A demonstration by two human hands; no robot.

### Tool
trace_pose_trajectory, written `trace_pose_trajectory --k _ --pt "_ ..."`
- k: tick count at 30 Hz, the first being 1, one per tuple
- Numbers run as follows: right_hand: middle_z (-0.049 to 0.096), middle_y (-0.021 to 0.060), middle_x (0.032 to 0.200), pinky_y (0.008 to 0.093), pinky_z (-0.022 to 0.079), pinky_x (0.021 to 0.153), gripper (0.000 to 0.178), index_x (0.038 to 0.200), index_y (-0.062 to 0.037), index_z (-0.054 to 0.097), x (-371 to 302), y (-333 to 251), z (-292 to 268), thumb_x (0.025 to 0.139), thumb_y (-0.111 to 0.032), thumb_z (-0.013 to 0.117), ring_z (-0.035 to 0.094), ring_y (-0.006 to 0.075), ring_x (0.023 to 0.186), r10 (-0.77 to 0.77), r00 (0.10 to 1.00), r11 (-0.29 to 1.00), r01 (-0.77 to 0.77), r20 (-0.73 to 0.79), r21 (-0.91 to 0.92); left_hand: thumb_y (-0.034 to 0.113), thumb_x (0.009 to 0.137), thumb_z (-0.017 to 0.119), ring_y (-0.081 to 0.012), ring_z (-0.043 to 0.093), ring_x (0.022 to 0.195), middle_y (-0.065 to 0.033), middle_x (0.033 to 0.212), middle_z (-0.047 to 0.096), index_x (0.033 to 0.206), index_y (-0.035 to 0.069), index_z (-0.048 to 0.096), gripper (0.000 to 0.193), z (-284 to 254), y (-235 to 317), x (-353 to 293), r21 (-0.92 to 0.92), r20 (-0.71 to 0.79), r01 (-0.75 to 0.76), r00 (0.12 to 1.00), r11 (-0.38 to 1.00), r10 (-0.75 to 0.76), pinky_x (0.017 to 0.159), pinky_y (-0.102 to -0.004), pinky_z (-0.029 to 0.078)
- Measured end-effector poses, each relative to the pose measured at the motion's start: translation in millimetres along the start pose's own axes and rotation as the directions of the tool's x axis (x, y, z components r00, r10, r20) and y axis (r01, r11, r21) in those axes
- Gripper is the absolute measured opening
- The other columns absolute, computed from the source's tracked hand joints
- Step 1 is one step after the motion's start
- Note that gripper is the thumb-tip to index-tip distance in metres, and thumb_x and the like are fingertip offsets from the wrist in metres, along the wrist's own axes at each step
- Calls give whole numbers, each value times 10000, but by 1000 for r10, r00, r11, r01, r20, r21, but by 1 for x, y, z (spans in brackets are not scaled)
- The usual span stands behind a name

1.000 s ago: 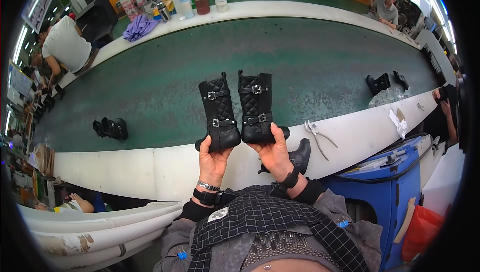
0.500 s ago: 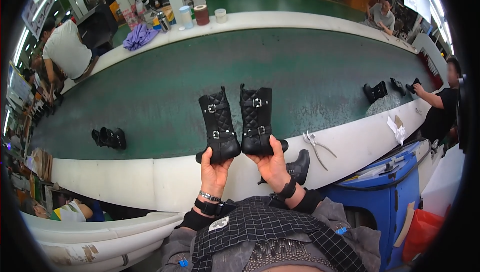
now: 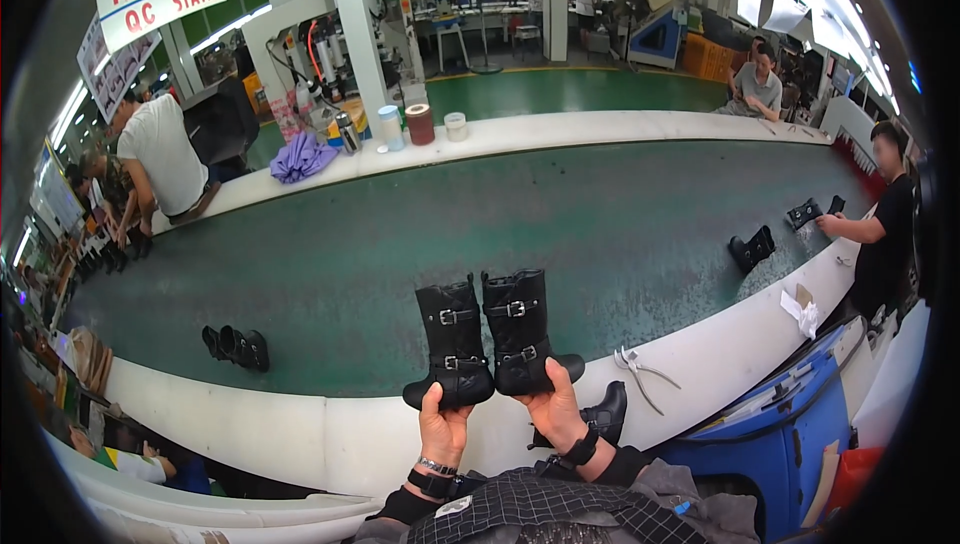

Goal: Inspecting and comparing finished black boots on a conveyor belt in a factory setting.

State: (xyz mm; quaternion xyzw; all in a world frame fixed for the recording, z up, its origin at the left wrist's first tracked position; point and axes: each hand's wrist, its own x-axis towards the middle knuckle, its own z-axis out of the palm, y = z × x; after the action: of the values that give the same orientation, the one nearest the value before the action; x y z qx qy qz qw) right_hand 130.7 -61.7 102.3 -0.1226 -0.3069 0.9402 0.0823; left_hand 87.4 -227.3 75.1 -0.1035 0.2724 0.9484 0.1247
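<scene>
Your left hand point(image 3: 442, 426) is curled under the sole of the left boot point(image 3: 452, 346), thumb up against the heel end and fingers wrapped below out of sight, so it grips that boot from underneath. Your right hand point(image 3: 556, 407) does the same with the right boot point(image 3: 520, 334), palm turned up and fingers closed around the sole near the heel. Both forearms rise from the lower edge, elbows tucked in, wrists bent back, a watch band on each wrist.

You hold the two black buckled boots upright, side by side, shafts nearly touching, just over the near white edge of the bench point(image 3: 300, 424), with the green conveyor belt point(image 3: 560, 234) beyond them. This looks like the checking step: the pair is raised for comparison, buckles and shaft tops level with one another. Judging by that, the next move calls for a steady grip and a turn of the wrists to bring the other faces of the boots into view, without letting the shafts tip or knock together.

Just past your right wrist another black shoe point(image 3: 600, 416) rests at the bench edge, and a pair of pliers point(image 3: 640, 372) lies on the white rim near it. Further left, a small pair of dark shoes point(image 3: 236, 346) sits on the belt, well apart from you. To the right, a person in black point(image 3: 885, 234) reaches toward other boots point(image 3: 752, 248) on the belt.
</scene>
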Motion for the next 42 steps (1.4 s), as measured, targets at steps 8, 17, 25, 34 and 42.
trace_pose_trajectory --k 8,17,25,34,42 --pt "613 82 1112 406 507 905 496 1187 -50 526 3 -2 -3 842 -395 617 614 220 1013 11 1000 999 -12 25 33 282 821 657 -246 607 1008 -100 1122 592 1156 37 511 440 -4 -3 0 44 -3 -57 998 997 57 869 -413 537" --pt "612 80 1123 402 496 917 510 1209 -42 517 8 -4 -8 841 -380 622 611 221 1022 14 998 998 -17 60 58 265 810 666 -234 615 993 -91 1088 611 1133 32 537 418 -1 -6 0 78 16 -146 989 986 145 882 -404 530" --pt "613 85 1120 394 502 910 484 1198 -42 520 14 0 -13 864 -387 580 613 217 1024 21 998 999 -23 62 27 245 811 671 -233 614 985 -89 1086 595 1142 36 513 421 6 -8 -2 117 -35 -173 983 978 178 861 -405 542" --pt "609 96 1128 412 489 938 451 1191 -40 519 20 8 -20 894 -378 537 604 219 1046 34 998 999 -34 51 2 228 822 665 -229 615 977 -94 1085 590 1138 40 513 398 8 -10 -1 171 -96 -189 974 967 207 840 -404 553" --pt "608 117 1110 428 500 922 455 1182 -16 515 23 9 -24 878 -350 576 611 236 1026 48 998 997 -49 29 62 183 814 667 -235 602 991 -96 1121 554 1155 43 489 410 7 -11 1 153 -97 -177 976 972 193 803 -394 571"
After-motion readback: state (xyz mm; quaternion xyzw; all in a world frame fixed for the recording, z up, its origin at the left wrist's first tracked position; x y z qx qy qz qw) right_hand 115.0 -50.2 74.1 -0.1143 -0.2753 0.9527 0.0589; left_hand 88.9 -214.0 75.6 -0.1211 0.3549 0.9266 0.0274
